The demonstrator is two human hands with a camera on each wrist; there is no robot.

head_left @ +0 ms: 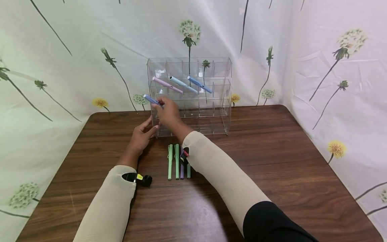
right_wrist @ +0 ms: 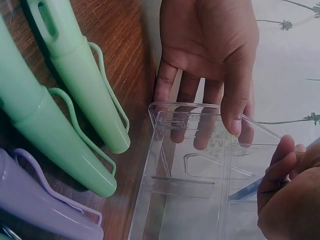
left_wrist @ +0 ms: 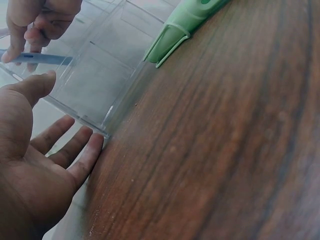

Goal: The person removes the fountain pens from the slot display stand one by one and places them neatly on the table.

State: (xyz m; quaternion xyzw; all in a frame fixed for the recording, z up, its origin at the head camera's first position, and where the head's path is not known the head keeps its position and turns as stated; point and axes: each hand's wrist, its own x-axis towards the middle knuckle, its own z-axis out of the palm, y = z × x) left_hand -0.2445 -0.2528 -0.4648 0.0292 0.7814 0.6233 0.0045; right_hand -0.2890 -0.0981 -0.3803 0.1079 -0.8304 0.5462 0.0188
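Note:
A clear acrylic pen rack [head_left: 205,122] with tiers of compartments stands at the back of the table. My right hand [head_left: 170,112] pinches a blue pen [head_left: 150,99] at the rack's left side, tilted with one end up to the left. My left hand [head_left: 142,136] rests against the rack's lower left side, fingers extended, as the left wrist view also shows. In an upper tier lean a pink-lilac pen [head_left: 166,84], a light blue pen [head_left: 182,84] and a darker blue pen [head_left: 199,84].
Before the rack, two green pens [head_left: 170,163] [head_left: 176,163], a purple pen [head_left: 182,171] and a teal pen [head_left: 188,172] lie side by side on the wooden table [head_left: 272,151]. My right forearm partly covers them. A flower-printed cloth [head_left: 121,40] hangs behind.

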